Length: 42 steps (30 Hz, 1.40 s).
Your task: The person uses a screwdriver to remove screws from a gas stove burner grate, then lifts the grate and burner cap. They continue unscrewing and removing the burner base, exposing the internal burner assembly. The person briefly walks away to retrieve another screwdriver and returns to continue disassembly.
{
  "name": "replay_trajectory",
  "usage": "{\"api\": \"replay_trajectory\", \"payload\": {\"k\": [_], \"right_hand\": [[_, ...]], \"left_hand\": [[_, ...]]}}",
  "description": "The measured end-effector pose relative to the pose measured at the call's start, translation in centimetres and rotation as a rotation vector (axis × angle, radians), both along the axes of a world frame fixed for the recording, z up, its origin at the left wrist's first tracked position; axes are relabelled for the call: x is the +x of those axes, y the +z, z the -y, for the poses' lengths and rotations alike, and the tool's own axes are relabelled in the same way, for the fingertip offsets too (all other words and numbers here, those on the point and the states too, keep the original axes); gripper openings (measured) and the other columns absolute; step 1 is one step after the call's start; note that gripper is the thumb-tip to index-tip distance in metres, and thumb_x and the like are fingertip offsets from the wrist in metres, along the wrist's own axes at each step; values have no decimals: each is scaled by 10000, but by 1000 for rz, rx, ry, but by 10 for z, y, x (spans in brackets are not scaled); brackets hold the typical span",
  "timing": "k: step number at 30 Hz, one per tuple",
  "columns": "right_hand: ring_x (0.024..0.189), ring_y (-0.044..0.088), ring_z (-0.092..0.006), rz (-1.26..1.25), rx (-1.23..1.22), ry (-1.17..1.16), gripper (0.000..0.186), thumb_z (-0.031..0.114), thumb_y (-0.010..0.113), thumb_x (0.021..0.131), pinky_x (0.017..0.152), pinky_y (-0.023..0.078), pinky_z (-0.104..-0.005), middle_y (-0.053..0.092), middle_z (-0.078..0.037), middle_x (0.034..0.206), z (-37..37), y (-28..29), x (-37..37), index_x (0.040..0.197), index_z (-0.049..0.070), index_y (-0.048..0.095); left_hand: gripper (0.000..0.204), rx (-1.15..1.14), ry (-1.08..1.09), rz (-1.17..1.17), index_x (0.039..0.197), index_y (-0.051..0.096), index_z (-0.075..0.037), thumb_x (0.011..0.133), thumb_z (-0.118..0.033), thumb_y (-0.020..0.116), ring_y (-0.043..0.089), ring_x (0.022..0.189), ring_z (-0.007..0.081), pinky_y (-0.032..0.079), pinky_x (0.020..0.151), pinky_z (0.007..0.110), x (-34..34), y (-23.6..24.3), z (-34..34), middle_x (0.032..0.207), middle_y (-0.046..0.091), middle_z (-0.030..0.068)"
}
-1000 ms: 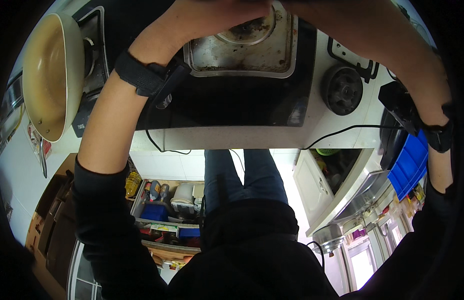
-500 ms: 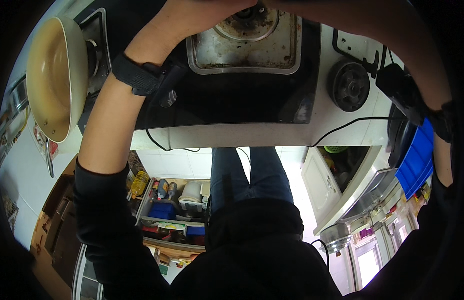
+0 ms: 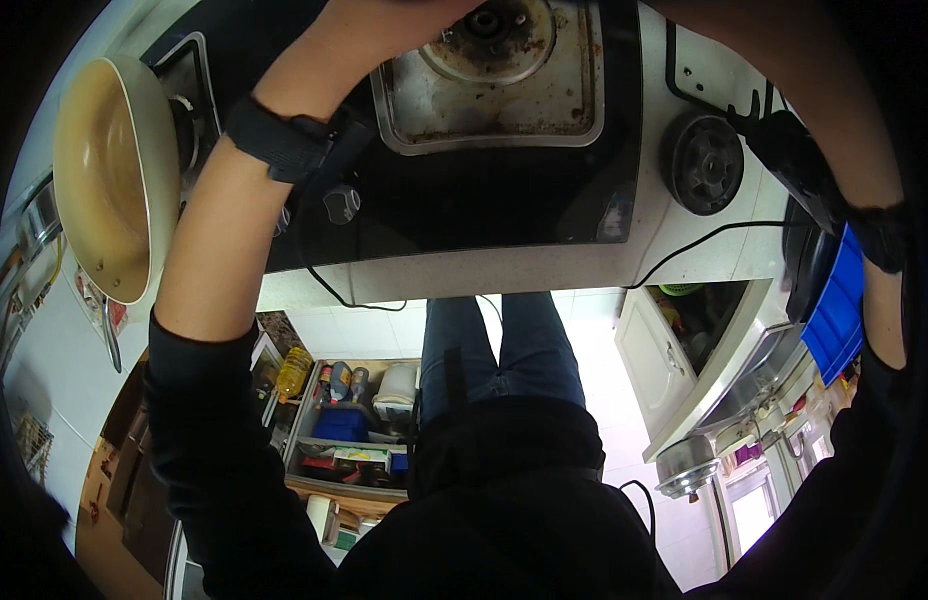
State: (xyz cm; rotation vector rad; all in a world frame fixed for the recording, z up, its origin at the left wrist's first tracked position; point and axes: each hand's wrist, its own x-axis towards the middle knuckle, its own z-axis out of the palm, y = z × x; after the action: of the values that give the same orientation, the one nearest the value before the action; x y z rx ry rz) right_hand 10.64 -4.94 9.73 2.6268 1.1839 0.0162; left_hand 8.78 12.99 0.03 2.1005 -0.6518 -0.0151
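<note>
My left hand (image 3: 369,40) reaches over the black glass cooktop (image 3: 464,205), beside the uncovered burner (image 3: 487,30) and its square metal tray (image 3: 484,138). Brown grime stains the tray. The upper edge cuts off the fingers of this hand, so what they hold or touch is hidden. My right hand (image 3: 784,65) extends across the upper right, past the tray's right side, its fingers also out of the picture. Below that hand, a round black burner part (image 3: 702,163) lies on the white counter (image 3: 719,245), beside a black-framed pan support (image 3: 694,85).
A cream frying pan (image 3: 104,180) sits tilted at the left. Black cables (image 3: 709,240) cross the counter's front edge. Under the right side, a cabinet door (image 3: 652,365) hangs open. A blue tray (image 3: 834,315) stands far right; behind me an open drawer (image 3: 349,450) holds bottles and containers.
My right hand has shifted rightward, uncovering more of the burner. My left hand has hardly moved. The whole view has tilted slightly, and more of the cooktop's knobs shows.
</note>
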Motion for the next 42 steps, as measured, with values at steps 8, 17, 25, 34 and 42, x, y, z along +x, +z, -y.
{"api": "replay_trajectory", "payload": {"k": [8,17,25,34,42], "right_hand": [[864,629,-205,-434,343,147,236,175,681,964,793,509,-366,596,-130,953,5,29,-11,1057,-30,612],[775,726,-286,-100,149,115,181,72,640,939,756,583,-387,709,-196,825,-3,17,-12,1034,-81,659],[798,705,-290,-73,1,-24,233,173,659,962,782,560,-397,698,-166,862,-9,19,-12,1019,-53,655],[807,705,-297,-164,313,125,263,233,703,949,798,559,-399,706,-160,846,10,15,-11,973,-26,663],[750,726,-280,-150,96,-65,272,233,689,950,732,577,-378,717,-172,791,-2,11,-6,1002,-35,684]], "left_hand": [[252,-318,173,-252,1065,661,27,887,-123,756,672,924,248,532,852,346,-8,9,14,972,705,114],[256,-250,-66,70,1087,677,13,864,-63,776,659,1066,197,532,887,333,-5,-15,10,1141,699,110],[283,-61,19,-3,1123,672,-15,874,-108,771,603,843,183,497,752,341,-1,-1,3,976,645,78],[267,-202,-2,-213,1048,666,19,875,-149,783,582,719,190,482,665,331,-2,2,0,849,637,85],[242,82,37,-46,1034,677,6,877,-149,777,651,794,196,507,696,342,-6,7,3,910,698,110]]}}
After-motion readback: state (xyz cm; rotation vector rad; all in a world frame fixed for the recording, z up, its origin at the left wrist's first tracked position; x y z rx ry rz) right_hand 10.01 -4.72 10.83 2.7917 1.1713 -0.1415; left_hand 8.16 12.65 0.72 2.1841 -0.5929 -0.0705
